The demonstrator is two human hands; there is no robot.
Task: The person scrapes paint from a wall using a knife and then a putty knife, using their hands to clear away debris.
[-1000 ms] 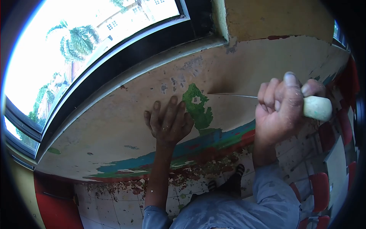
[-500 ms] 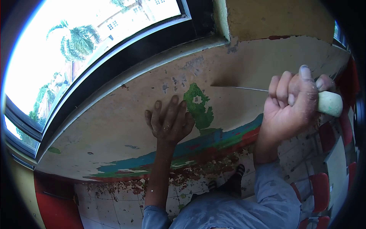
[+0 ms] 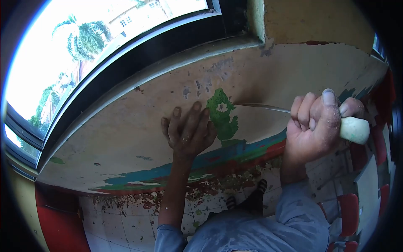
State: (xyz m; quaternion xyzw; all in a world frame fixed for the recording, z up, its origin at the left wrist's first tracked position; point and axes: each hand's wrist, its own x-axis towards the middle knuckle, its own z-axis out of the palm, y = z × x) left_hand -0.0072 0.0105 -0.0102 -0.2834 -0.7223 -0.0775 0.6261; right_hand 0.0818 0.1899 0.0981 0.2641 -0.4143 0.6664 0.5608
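Note:
My right hand (image 3: 315,122) is wrapped round the pale, speckled handle (image 3: 355,130) of a scraper. Its thin metal blade (image 3: 268,108) points left, seen almost edge-on, with the tip close to the right side of a green paint patch (image 3: 224,122) on the wall. My left hand (image 3: 189,130) lies flat against the bare beige wall (image 3: 134,122), fingers spread, just left of that patch. Both hands look dusty. Below them runs a ragged band of blue paint (image 3: 168,168), with green and red along its lower edge.
A dark-framed window (image 3: 176,46) slants along the upper left, with a palm tree outside. Paint flakes (image 3: 210,189) litter the tiled floor (image 3: 109,218) at the wall's foot. Red chairs (image 3: 348,214) stand at the lower right, and a red panel (image 3: 58,227) at the lower left.
My right hand and the scraper have moved down and slightly left, and more of the blade's face shows. My left hand stays flat on the wall. The whole view has shifted a little.

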